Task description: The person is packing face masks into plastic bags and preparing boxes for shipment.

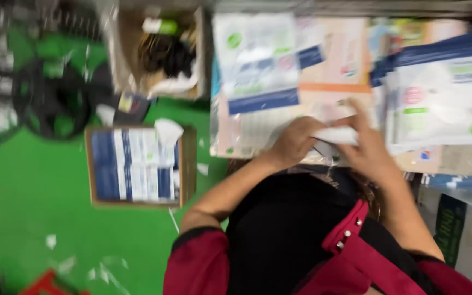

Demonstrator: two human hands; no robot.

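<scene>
1. We look down, through heavy motion blur, on our two hands at the near edge of a desk (pixel 350 82) covered with flat packets.
2. Left hand (pixel 293 143): the fingers are curled and pressed together on the left end of a small white packet (pixel 335 135).
3. Right hand (pixel 368 147): the fingers are spread along the right side of the same packet, thumb under and fingertips reaching past it. We judge that it grips the packet, though blur hides the exact contact.
4. White packet: it sits between both hands, just above the desk's near edge and in front of our dark top with red sleeves. It looks thin, pale and oblong; we cannot tell whether it is sealed or open.
5. Progress, as a judgement: the packet is in hand and not yet set down anywhere. A box (pixel 135 165) on the green floor (pixel 28 191), to the left of the desk, already holds a row of blue-and-white packets and appears nearly full. Many more lie on the desk, so much seems left to handle.
6. Desk stock: a large white-and-blue packet (pixel 258 60) lies at the far left corner, and a stack of similar ones (pixel 443 93) fills the right side.
7. Floor: a second box (pixel 162 52) with dark contents stands beyond the first, and white paper scraps (pixel 105 270) lie scattered near the bottom edge.
</scene>
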